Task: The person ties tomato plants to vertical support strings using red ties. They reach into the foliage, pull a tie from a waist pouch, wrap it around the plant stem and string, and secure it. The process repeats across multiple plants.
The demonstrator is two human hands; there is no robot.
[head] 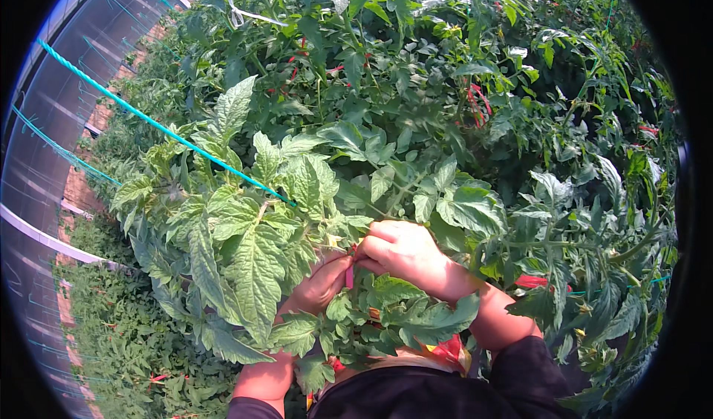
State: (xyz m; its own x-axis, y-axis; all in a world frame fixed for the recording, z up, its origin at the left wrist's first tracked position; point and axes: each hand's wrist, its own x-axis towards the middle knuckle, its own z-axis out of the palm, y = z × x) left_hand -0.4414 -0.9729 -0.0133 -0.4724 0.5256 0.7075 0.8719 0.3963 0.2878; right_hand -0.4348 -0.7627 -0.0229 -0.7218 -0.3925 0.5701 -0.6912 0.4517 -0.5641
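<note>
Among tomato plant leaves [253, 274], both of my hands meet at a stem near the middle of the view. My left hand [322, 285] comes up from below, its thumb and fingertips pinched on a red ribbon [350, 276], whose short end hangs down between the hands. From the right, my right hand [398, 252] reaches over with curled fingers on the same ribbon, right beside the left fingertips. A small yellow flower [334, 240] is just above the fingertips. Leaves partly cover my left wrist, and the stem behind the fingers is mostly hidden.
A taut green twine [167, 132] slants from the upper left down to the plant. Dense tomato plants stand ahead and on the right, with several red ribbons [479, 104] tied among them. White strapping [55, 243] and plastic sheeting [39, 157] are at the left.
</note>
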